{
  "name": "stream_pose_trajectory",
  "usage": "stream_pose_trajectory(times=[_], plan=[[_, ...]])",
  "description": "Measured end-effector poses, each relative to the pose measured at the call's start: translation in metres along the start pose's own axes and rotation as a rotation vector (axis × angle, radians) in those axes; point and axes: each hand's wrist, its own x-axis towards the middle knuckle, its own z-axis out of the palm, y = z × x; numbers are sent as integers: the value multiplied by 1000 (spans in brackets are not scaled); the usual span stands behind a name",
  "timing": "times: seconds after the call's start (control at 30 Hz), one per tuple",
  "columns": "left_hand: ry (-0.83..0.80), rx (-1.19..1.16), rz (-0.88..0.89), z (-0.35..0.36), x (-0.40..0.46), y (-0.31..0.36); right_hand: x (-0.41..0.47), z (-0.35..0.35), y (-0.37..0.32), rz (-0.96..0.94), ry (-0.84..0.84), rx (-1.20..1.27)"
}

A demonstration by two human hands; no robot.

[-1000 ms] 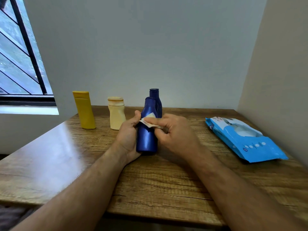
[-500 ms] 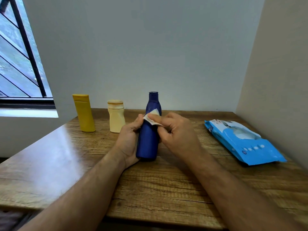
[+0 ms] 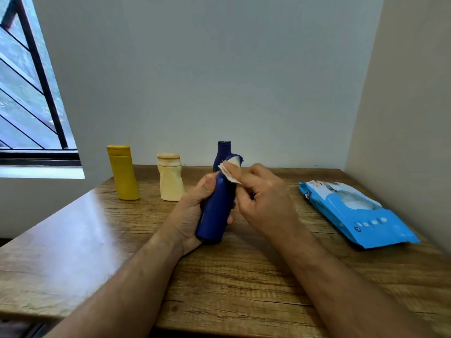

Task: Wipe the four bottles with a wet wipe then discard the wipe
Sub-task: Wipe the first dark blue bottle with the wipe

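- The left hand (image 3: 192, 211) grips a dark blue bottle (image 3: 216, 213), tilted, its base near the wooden tabletop (image 3: 244, 276).
- The right hand (image 3: 263, 198) pinches a white wet wipe (image 3: 228, 170) against the bottle's upper part.
- A second dark blue bottle (image 3: 223, 150) stands just behind it.
- A yellow bottle (image 3: 123, 173) and a cream bottle (image 3: 170, 178) stand upright to the left, apart.
- A blue wipes pack (image 3: 353, 211) lies flat on the right.
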Motion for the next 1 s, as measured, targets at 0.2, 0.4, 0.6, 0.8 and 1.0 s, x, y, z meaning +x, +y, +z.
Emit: stream_pose_trajectory(times=[0.2,0.4,0.6,0.8,1.0], plan=[[38,29,24,-1,4,-2,2,-5,2,-13,-88,46],[89,-114,30,-4,5,3,-1,-1,2,-53,-199,49],[47,3,-5,5,2,0,4,-4,3,40,-1,-33],[143,-63,18,3,3,4,0,-2,1,-86,-168,46],[147,-40,65,4,4,3,0,-1,2,-81,-60,40]])
